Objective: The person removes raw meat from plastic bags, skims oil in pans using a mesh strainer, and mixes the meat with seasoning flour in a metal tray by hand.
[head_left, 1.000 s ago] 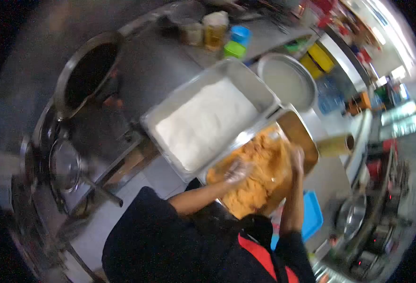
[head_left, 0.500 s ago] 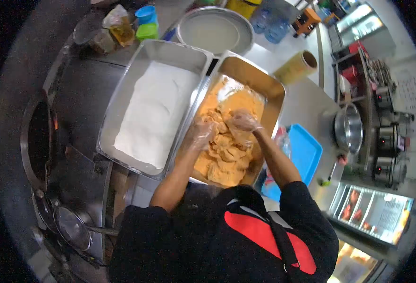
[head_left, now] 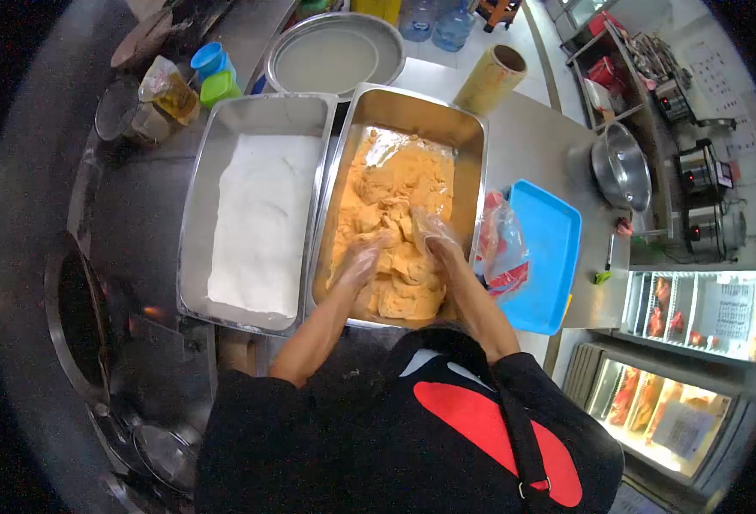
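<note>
A deep steel pan (head_left: 472,171) holds a heap of raw-looking meat pieces (head_left: 395,218) coated in thick orange batter. My left hand (head_left: 363,259), in a clear plastic glove, is curled into the heap from the left. Opposite it, my right hand (head_left: 438,236), gloved the same way, closes round pieces from the right. Several pieces are bunched up between both hands; batter partly hides the fingertips. Directly left of this pan stands a second steel pan (head_left: 194,214) with a bed of white powder (head_left: 262,223).
Behind the pans sits a round basin (head_left: 335,56) of cloudy liquid. A roll of plastic wrap (head_left: 491,79) stands at the back right corner. On the right lie a blue tray (head_left: 545,257) and a plastic bag (head_left: 502,240). A wok (head_left: 78,317) is at far left.
My hands have drawn closer together and nearer my body, gathering pieces between them. The camera view has turned, so the pans now appear more upright and further left.
</note>
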{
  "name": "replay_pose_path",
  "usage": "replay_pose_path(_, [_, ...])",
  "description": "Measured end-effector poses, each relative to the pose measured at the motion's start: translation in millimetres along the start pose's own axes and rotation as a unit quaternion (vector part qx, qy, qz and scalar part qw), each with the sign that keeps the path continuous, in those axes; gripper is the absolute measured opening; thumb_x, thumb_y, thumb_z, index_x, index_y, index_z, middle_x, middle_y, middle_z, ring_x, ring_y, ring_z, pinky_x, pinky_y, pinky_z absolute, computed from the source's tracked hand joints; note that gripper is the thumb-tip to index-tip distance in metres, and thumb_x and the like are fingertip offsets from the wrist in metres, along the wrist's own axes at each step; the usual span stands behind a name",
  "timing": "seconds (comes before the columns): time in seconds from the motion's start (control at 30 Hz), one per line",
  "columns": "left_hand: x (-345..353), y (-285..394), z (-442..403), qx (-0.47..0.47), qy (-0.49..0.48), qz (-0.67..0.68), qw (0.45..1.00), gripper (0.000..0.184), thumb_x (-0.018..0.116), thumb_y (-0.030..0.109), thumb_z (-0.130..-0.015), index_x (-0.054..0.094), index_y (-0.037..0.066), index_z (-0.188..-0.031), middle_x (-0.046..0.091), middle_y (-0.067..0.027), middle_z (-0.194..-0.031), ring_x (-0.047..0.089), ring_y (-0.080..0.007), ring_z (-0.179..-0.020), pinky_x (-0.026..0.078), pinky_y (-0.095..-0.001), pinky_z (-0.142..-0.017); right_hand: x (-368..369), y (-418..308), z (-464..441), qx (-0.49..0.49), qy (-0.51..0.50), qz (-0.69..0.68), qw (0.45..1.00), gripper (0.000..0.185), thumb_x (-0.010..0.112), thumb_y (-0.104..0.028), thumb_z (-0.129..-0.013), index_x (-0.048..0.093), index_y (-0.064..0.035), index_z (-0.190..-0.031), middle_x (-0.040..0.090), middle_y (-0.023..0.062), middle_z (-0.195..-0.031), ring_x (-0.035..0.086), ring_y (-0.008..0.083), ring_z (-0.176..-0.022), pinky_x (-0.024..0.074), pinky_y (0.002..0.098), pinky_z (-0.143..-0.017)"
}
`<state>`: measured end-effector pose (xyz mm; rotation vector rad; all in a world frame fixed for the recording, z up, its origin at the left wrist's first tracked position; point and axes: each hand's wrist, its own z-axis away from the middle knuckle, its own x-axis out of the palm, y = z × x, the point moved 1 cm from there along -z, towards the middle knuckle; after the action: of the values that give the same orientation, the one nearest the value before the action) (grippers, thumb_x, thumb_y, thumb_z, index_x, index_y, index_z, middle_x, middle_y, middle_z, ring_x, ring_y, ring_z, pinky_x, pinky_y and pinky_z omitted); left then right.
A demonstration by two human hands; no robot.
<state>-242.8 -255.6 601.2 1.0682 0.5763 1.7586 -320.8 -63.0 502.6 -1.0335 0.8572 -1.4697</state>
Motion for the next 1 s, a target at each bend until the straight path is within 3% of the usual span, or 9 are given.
replay_pose_path(0.07, [10.1, 37.6, 8.1, 0.034, -0.037, -0.061, 0.997, 0.038, 0.059, 0.020, -0.090, 0.054, -0.004, -0.119, 0.061, -0.0129, -0.111, 0.059, -0.0185, -0.098, 0.050, -0.0272, -0.083, 29.4, -67.8, 15.2, -0.011, -0.014, 0.168, 0.986, 0.029, 0.062, -0.024, -0.088, 0.061, -0.0045, -0.110, 0.063, 0.0077, -0.105, 0.058, 0.0198, -0.095, 0.0460, 0.0322, -0.081])
replay_pose_path(0.17, [12.2, 67.1, -9.6, 0.045, -0.073, -0.054, 0.995, 0.032, 0.060, 0.020, -0.088, 0.059, -0.004, -0.109, 0.063, -0.0110, -0.102, 0.060, -0.0164, -0.091, 0.050, -0.0257, -0.079, -9.6, -31.1, -21.8, 0.019, -0.070, 0.115, 0.991, 0.042, 0.048, -0.036, -0.093, 0.053, -0.0044, -0.120, 0.055, 0.0096, -0.117, 0.049, 0.0227, -0.107, 0.0379, 0.0358, -0.090])
replay_pose_path(0.33, [11.3, 102.2, 35.9, -0.024, -0.012, -0.175, 0.984, 0.031, 0.063, 0.029, -0.086, 0.065, -0.001, -0.092, 0.061, -0.0059, -0.079, 0.057, -0.0136, -0.069, 0.046, -0.0265, -0.057, -41.4, -78.6, 2.9, 0.035, -0.150, 0.430, 0.890, 0.041, 0.048, -0.034, -0.092, 0.052, -0.0049, -0.122, 0.054, 0.0091, -0.119, 0.050, 0.0223, -0.108, 0.0387, 0.0357, -0.090])
replay_pose_path(0.43, [-3.4, 32.4, 54.1, -0.216, -0.010, -0.298, 0.930, 0.073, 0.058, 0.057, -0.083, 0.050, -0.001, -0.127, 0.059, -0.0158, -0.117, 0.058, -0.0222, -0.106, 0.047, -0.0330, -0.091, -37.4, -42.3, 28.2, -0.001, -0.122, 0.495, 0.860, 0.042, 0.048, -0.033, -0.092, 0.051, -0.0053, -0.123, 0.053, 0.0088, -0.120, 0.050, 0.0220, -0.108, 0.0392, 0.0356, -0.090])
replay_pose_path(0.5, [-16.2, -20.7, 35.5, -0.244, -0.091, -0.221, 0.940, 0.077, 0.060, 0.058, -0.081, 0.047, 0.000, -0.130, 0.056, -0.0159, -0.122, 0.054, -0.0230, -0.113, 0.044, -0.0345, -0.095, -30.0, -26.3, 40.0, -0.010, -0.106, 0.469, 0.877, 0.042, 0.047, -0.032, -0.092, 0.050, -0.0055, -0.124, 0.053, 0.0087, -0.121, 0.050, 0.0219, -0.109, 0.0395, 0.0356, -0.090])
replay_pose_path(0.57, [1.7, -37.3, 38.3, -0.233, -0.181, -0.010, 0.955, 0.079, 0.062, 0.057, -0.080, 0.046, 0.000, -0.131, 0.055, -0.0160, -0.124, 0.051, -0.0244, -0.116, 0.042, -0.0359, -0.098, -30.2, -14.6, 52.1, 0.000, -0.108, 0.416, 0.903, 0.042, 0.047, -0.031, -0.091, 0.050, -0.0057, -0.124, 0.053, 0.0085, -0.122, 0.050, 0.0217, -0.109, 0.0398, 0.0356, -0.090])
replay_pose_path(0.77, [14.7, -16.7, -5.8, -0.160, -0.092, -0.052, 0.981, 0.068, 0.061, 0.050, -0.082, 0.050, -0.003, -0.124, 0.054, -0.0190, -0.124, 0.054, -0.0234, -0.111, 0.043, -0.0369, -0.095, -0.8, -25.1, 44.1, -0.034, -0.003, 0.306, 0.951, 0.043, 0.047, -0.029, -0.091, 0.048, -0.0064, -0.127, 0.051, 0.0079, -0.125, 0.050, 0.0212, -0.110, 0.0408, 0.0354, -0.091])
replay_pose_path(0.9, [49.9, 126.3, 33.4, 0.016, -0.018, -0.387, 0.922, 0.065, 0.064, 0.047, -0.080, 0.053, -0.004, -0.117, 0.062, -0.0189, -0.107, 0.061, -0.0262, -0.093, 0.046, -0.0385, -0.087, -16.6, -68.8, 23.4, -0.023, 0.050, 0.334, 0.941, 0.043, 0.047, -0.028, -0.090, 0.047, -0.0068, -0.128, 0.051, 0.0075, -0.127, 0.050, 0.0209, -0.111, 0.0414, 0.0354, -0.091])
replay_pose_path(1.0, [46.7, 150.8, 51.8, 0.026, -0.028, -0.355, 0.934, 0.068, 0.065, 0.041, -0.082, 0.043, -0.004, -0.128, 0.061, -0.0175, -0.107, 0.059, -0.0268, -0.095, 0.049, -0.0381, -0.083, -51.1, -64.4, 36.3, 0.007, 0.030, 0.389, 0.921, 0.044, 0.047, -0.026, -0.090, 0.046, -0.0071, -0.129, 0.050, 0.0072, -0.128, 0.051, 0.0207, -0.111, 0.0419, 0.0353, -0.091])
